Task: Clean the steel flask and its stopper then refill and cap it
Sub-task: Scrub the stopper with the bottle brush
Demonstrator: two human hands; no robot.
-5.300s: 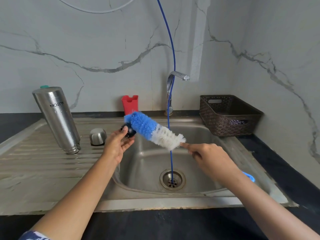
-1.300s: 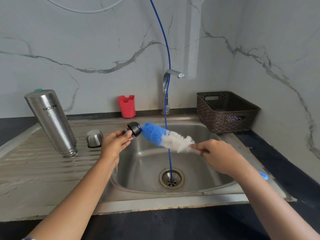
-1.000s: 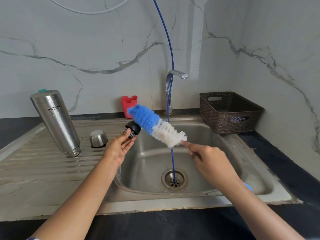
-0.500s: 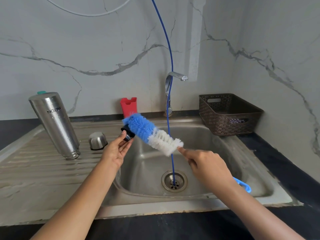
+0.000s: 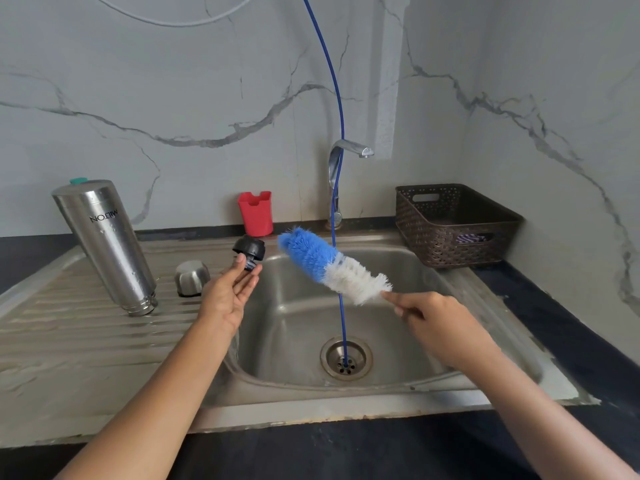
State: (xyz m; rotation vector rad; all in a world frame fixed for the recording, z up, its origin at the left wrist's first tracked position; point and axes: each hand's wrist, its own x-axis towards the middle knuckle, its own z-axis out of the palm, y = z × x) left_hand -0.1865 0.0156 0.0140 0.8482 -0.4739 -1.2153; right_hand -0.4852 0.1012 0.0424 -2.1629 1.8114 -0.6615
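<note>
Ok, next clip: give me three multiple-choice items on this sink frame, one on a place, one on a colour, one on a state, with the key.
1. Where does the steel flask stand?
A. in the sink bowl
B. on the draining board
C. in the basket

2. What colours are the bristles of the brush?
A. blue and white
B. red and black
C. all green

3. What is the left hand doing?
A. hanging open and empty
B. pressing flat on the counter
C. pinching the black stopper

Key: B, it stands mouth down on the ribbed board; A, blue at the tip, white nearer the right hand; C, thumb and fingertips close on the stopper's lower end.
</note>
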